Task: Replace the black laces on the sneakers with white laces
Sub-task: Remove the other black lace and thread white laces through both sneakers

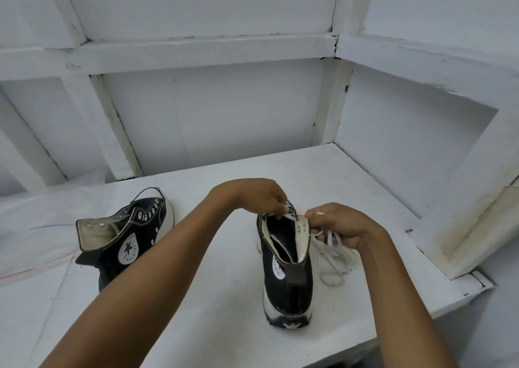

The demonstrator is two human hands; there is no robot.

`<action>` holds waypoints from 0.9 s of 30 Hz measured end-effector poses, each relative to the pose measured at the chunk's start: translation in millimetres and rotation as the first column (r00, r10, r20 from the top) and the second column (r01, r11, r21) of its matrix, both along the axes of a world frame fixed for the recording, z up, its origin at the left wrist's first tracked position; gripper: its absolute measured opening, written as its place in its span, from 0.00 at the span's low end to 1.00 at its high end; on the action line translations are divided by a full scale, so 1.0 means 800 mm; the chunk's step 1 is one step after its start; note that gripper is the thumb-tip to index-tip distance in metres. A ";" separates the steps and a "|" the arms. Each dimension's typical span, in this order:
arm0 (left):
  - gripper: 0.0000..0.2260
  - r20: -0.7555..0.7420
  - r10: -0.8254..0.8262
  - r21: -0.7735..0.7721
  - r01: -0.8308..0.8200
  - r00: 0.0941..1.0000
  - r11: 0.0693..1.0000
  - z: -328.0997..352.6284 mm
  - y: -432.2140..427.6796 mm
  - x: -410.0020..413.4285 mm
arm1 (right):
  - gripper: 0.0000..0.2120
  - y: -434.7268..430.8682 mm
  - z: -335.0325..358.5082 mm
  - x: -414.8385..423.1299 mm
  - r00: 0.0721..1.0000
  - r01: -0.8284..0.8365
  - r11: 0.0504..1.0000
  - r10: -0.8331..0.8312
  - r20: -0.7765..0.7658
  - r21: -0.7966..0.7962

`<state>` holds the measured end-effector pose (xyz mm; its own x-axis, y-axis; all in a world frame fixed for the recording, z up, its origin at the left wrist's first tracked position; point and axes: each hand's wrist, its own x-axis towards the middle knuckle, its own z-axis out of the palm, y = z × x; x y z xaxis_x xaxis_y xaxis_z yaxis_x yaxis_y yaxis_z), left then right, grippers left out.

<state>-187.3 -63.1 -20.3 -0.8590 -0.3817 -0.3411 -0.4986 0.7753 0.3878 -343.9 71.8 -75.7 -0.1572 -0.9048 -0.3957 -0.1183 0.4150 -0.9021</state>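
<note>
Two bare forearms reach in from the bottom edge over the white tabletop. Nearest stands the black sneaker, upright on its white sole with the heel toward the camera and the toe pointing away, near the middle of the tabletop. Its collar is spread open, showing the pale lining and a metal eyelet on the right flap.

The right hand is just beside the sneaker's right collar, fingers curled, pinching strands of the white lace. The rest of that lace lies in a loose tangle on the tabletop, touching the sneaker's right side. The left hand is over the far end of the shoe opening, its fingertips pinching another part of the white lace at the upper eyelets. How far down the lace is threaded cannot be seen, as the hands hide the front.

Farther left, well apart, the second sneaker leans on its side, star patch facing up, its eyelets showing bare. Something dark lies partly under its heel; what it is cannot be told.

A clear plastic sheet covers the left end. Behind everything rises a white panelled wall with framing strips.
</note>
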 end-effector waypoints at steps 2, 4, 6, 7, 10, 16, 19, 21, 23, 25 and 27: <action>0.11 -0.026 0.021 0.037 -0.020 0.999 0.999 -0.004 0.000 -0.002 | 0.06 0.002 0.004 0.001 0.998 0.012 0.999 -0.015 -0.053 -0.044; 0.10 -0.051 0.045 0.096 -0.040 0.998 0.995 -0.008 -0.001 -0.001 | 0.08 0.003 0.008 0.001 0.988 0.018 0.995 -0.032 -0.151 -0.097; 0.06 -0.069 0.031 0.109 -0.023 0.997 0.994 -0.009 -0.003 0.002 | 0.07 0.005 0.011 0.001 0.973 -0.011 0.990 -0.022 -0.228 -0.142; 0.05 -0.077 0.013 0.078 -0.007 0.997 0.997 -0.009 -0.004 0.004 | 0.06 0.006 0.012 0.001 0.968 -0.023 0.987 -0.019 -0.252 -0.160; 0.05 -0.095 -0.004 -0.020 0.002 0.996 1.000 -0.008 -0.005 0.003 | 0.05 0.006 0.015 0.002 0.952 -0.038 0.985 -0.015 -0.306 -0.169; 0.10 -0.098 0.032 0.077 -0.025 0.995 0.997 -0.005 0.004 -0.005 | 0.16 0.001 0.022 0.008 0.989 0.039 0.998 -0.032 -0.145 0.041; 0.12 -0.069 0.009 0.043 -0.006 0.998 0.999 -0.007 0.005 -0.008 | 0.18 -0.002 0.019 0.006 0.987 -0.010 0.986 0.036 -0.155 0.167; 0.12 -0.067 0.017 0.055 -0.013 0.998 0.998 -0.007 0.006 -0.009 | 0.19 -0.002 0.014 0.002 0.993 -0.043 0.987 0.060 -0.104 0.158; 0.13 -0.076 0.051 0.096 -0.043 0.996 0.994 -0.007 0.005 -0.009 | 0.15 0.000 0.010 -0.001 0.997 -0.067 0.991 0.070 -0.030 0.112; 0.16 -0.095 0.084 0.125 -0.072 0.992 0.990 -0.007 0.005 -0.009 | 0.14 0.003 0.008 -0.003 0.997 -0.077 0.993 0.076 0.023 0.088; 0.18 -0.108 0.113 0.137 -0.098 0.988 0.986 -0.007 0.006 -0.008 | 0.09 0.002 0.007 -0.003 0.997 -0.080 0.994 0.079 0.016 0.079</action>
